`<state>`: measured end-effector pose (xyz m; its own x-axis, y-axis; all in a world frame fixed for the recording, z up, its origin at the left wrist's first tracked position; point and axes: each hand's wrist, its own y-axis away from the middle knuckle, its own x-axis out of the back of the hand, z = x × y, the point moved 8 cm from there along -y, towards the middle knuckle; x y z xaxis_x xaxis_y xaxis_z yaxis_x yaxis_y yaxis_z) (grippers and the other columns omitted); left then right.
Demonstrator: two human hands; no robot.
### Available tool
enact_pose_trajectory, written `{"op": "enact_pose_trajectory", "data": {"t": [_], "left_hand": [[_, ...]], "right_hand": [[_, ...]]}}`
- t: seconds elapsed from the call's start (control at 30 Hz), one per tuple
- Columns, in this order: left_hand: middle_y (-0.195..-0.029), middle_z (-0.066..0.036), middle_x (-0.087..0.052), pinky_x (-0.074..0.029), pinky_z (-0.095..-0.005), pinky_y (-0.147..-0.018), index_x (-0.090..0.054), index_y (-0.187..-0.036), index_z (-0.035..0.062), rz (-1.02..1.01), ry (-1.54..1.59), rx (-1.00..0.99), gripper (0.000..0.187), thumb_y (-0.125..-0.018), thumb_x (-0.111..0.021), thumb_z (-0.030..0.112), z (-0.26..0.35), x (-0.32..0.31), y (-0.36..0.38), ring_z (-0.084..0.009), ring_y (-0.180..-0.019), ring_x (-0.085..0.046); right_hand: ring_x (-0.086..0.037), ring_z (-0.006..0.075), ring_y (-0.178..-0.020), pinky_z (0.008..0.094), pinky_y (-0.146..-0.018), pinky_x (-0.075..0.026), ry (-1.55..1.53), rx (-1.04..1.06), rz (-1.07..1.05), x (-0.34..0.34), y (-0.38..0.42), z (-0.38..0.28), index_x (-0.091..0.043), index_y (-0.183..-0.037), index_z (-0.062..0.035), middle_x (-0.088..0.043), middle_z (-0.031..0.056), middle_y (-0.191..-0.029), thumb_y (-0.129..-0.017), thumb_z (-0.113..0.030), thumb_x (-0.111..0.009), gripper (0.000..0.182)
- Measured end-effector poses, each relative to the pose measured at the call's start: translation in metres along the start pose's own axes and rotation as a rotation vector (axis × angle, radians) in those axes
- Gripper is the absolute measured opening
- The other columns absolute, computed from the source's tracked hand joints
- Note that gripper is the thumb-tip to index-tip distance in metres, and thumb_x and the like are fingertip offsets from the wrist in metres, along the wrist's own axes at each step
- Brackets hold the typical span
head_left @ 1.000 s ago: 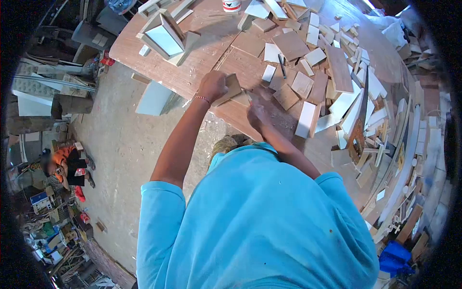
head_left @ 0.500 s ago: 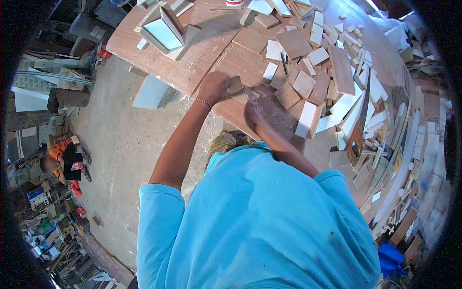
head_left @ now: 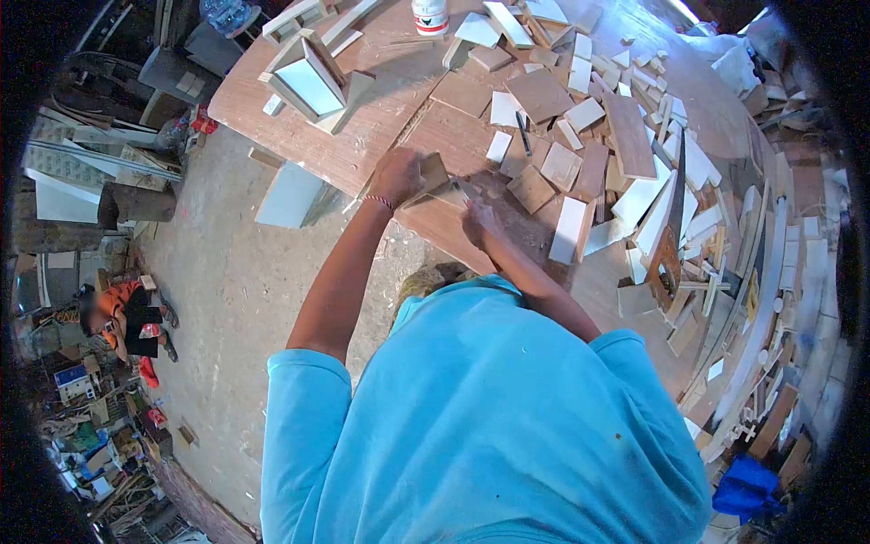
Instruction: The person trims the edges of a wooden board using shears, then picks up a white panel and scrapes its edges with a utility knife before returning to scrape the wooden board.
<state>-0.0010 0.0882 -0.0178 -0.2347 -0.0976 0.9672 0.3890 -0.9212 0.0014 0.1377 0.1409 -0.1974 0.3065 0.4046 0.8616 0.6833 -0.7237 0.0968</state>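
Gripping a small wooden block [head_left: 434,171], the left hand [head_left: 397,174] is closed around its left side, close to the near edge of the wooden table [head_left: 390,95]. The right hand [head_left: 482,223] is curled, fingers closed around a thin tool [head_left: 459,189] whose tip points towards the block; its exact kind, and whether it touches the wood, I cannot tell.

The main danger seems to be a slip. If that tool is sharp and skids off the block, it could catch the left fingers, as nothing visible clamps the wood. A loose hold could also let the block twist or drop over the edge to the concrete floor [head_left: 245,263]. To the right, wood offcuts [head_left: 545,96] lie heaped over one another, so a knock from the right forearm could make some slide. The dark pen [head_left: 523,134] resting among them might roll away, and what looks like a handsaw [head_left: 668,260] leans in the pile, where a careless reach could meet its teeth. The box-like wooden frame [head_left: 311,89] stands apart on the left.

At the far side, the white tub [head_left: 430,15] has a red band and a small dark mark; any lettering is too small to read. No brand is legible elsewhere.
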Motion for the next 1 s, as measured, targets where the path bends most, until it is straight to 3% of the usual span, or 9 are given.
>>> {"op": "enact_pose_trajectory", "data": {"t": [0.13,0.2,0.4,0.5,0.53,0.6,0.67,0.8,1.0], "left_hand": [[-0.068,-0.019,-0.055,-0.043,-0.0393,-0.062,-0.057,-0.062,0.0016,0.046,-0.010,-0.069,0.012,-0.053,-0.055,0.009,0.006,0.004,0.004,-0.0328,-0.067,-0.054],[-0.068,-0.019,-0.055,-0.043,-0.0391,-0.062,-0.057,-0.062,0.0022,0.054,0.006,-0.081,0.011,-0.054,-0.055,0.010,0.005,0.002,0.004,-0.0327,-0.067,-0.054],[-0.066,-0.018,-0.054,-0.043,-0.0388,-0.064,-0.056,-0.062,0.0034,-0.023,-0.020,-0.042,0.011,-0.055,-0.054,0.011,0.001,-0.003,0.000,-0.0321,-0.069,-0.053],[-0.066,-0.018,-0.054,-0.043,-0.0388,-0.064,-0.056,-0.062,0.0032,-0.025,-0.018,-0.056,0.011,-0.055,-0.054,0.011,0.002,-0.002,0.000,-0.0318,-0.069,-0.053],[-0.067,-0.018,-0.054,-0.043,-0.0388,-0.064,-0.055,-0.062,0.0030,-0.001,0.018,-0.076,0.011,-0.055,-0.054,0.011,0.005,0.003,0.002,-0.0318,-0.069,-0.053],[-0.067,-0.018,-0.054,-0.043,-0.0388,-0.064,-0.055,-0.062,0.0026,-0.007,-0.003,-0.032,0.011,-0.055,-0.053,0.011,0.007,0.006,0.001,-0.0319,-0.068,-0.054],[-0.067,-0.018,-0.054,-0.043,-0.0388,-0.065,-0.055,-0.062,0.0023,-0.003,-0.024,0.011,0.011,-0.055,-0.053,0.010,0.004,0.005,0.001,-0.0320,-0.068,-0.054],[-0.068,-0.019,-0.054,-0.043,-0.0388,-0.065,-0.055,-0.062,0.0015,0.040,-0.001,-0.024,0.011,-0.054,-0.054,0.009,-0.001,0.003,-0.003,-0.0323,-0.068,-0.054],[-0.068,-0.019,-0.055,-0.044,-0.0382,-0.064,-0.056,-0.062,0.0011,0.029,-0.002,-0.027,0.011,-0.054,-0.054,0.009,0.000,-0.002,-0.004,-0.0322,-0.068,-0.054]], "right_hand": [[-0.055,0.0334,-0.075,0.0394,-0.059,-0.042,-0.183,-0.011,-0.153,-0.014,-0.007,0.000,-0.051,-0.084,0.0009,-0.055,0.0237,-0.076,-0.082,-0.033,-0.039,0.036],[-0.050,0.0322,-0.089,0.0419,-0.073,-0.039,-0.378,-0.179,-0.164,-0.027,-0.010,0.009,-0.052,-0.097,-0.0070,-0.055,0.0180,-0.092,-0.081,-0.034,-0.035,0.035],[-0.055,0.0294,-0.078,0.0419,-0.065,-0.041,-0.190,-0.145,0.090,-0.099,-0.047,0.064,-0.054,-0.088,-0.0071,-0.058,0.0163,-0.086,-0.081,-0.039,-0.034,0.038],[-0.051,0.0306,-0.092,0.0417,-0.072,-0.040,0.133,0.040,-0.095,0.015,-0.026,-0.020,-0.050,-0.100,-0.0072,-0.053,0.0186,-0.097,-0.081,-0.041,-0.031,0.043],[-0.051,0.0306,-0.092,0.0417,-0.072,-0.040,0.133,0.038,-0.103,-0.010,-0.031,-0.007,-0.050,-0.100,-0.0072,-0.053,0.0186,-0.097,-0.081,-0.041,-0.031,0.043],[-0.049,0.0317,-0.096,0.0435,-0.078,-0.038,-0.101,-0.271,-0.122,-0.051,-0.034,0.028,-0.050,-0.100,-0.0050,-0.051,0.0193,-0.101,-0.081,-0.040,-0.032,0.043],[-0.050,0.0318,-0.093,0.0439,-0.076,-0.039,-0.094,-0.243,-0.146,-0.050,-0.025,0.024,-0.048,-0.102,-0.0036,-0.052,0.0194,-0.100,-0.081,-0.036,-0.032,0.042],[-0.055,0.0322,-0.083,0.0454,-0.071,-0.041,-0.075,-0.131,-0.207,0.028,0.003,-0.043,-0.039,-0.110,0.0020,-0.054,0.0201,-0.094,-0.084,-0.023,-0.029,0.038],[-0.053,0.0362,-0.084,0.0471,-0.072,-0.041,-0.161,-0.194,-0.107,-0.018,-0.014,-0.013,-0.042,-0.105,0.0011,-0.054,0.0207,-0.093,-0.084,-0.023,-0.028,0.035]]}}
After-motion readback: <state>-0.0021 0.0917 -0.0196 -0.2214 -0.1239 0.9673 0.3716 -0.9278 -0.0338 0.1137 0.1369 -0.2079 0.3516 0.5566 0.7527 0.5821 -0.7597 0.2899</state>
